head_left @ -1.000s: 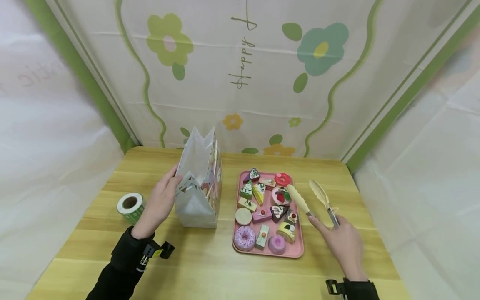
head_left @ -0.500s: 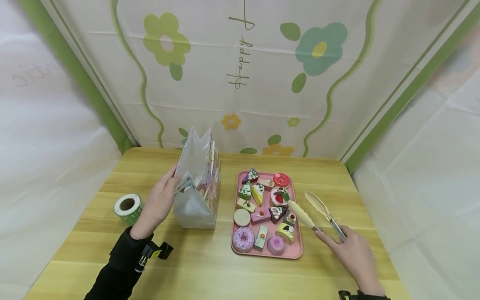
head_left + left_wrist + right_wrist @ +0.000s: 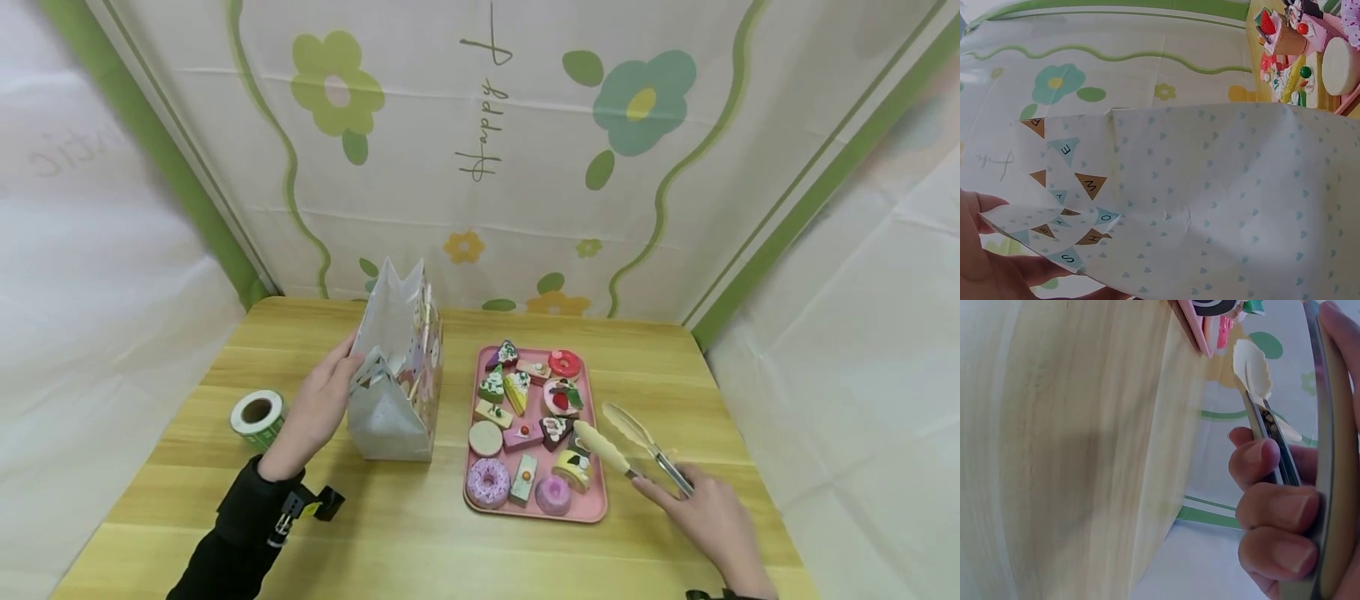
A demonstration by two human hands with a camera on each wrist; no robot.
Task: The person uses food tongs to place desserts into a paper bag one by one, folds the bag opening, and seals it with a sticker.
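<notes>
A paper bag (image 3: 390,429) with printed sides stands upright with its mouth spread on the left half of the table. My left hand (image 3: 315,408) holds its left edge; in the left wrist view, thumb and fingers (image 3: 1038,269) pinch a corner of the heart-patterned paper (image 3: 1210,206). My right hand (image 3: 712,512) grips metal tongs with cream tips (image 3: 606,450). The two tips are spread, with nothing between them. One tip hangs over the right edge of a pink tray (image 3: 591,502), near a dark cake piece and a yellow roll cake (image 3: 573,468). Fingers curl round the tongs in the right wrist view.
Toy sweets fill the tray, among them a purple donut (image 3: 488,482), a red donut (image 3: 564,363) and several cake slices. A roll of green-and-white labels (image 3: 258,419) stands left of my left hand. A floral cloth (image 3: 525,208) hangs behind the table.
My right hand with the tongs has moved right and toward me; the tong tips have come lower, beside the tray's right-hand sweets. My left hand and the bag have stayed in place.
</notes>
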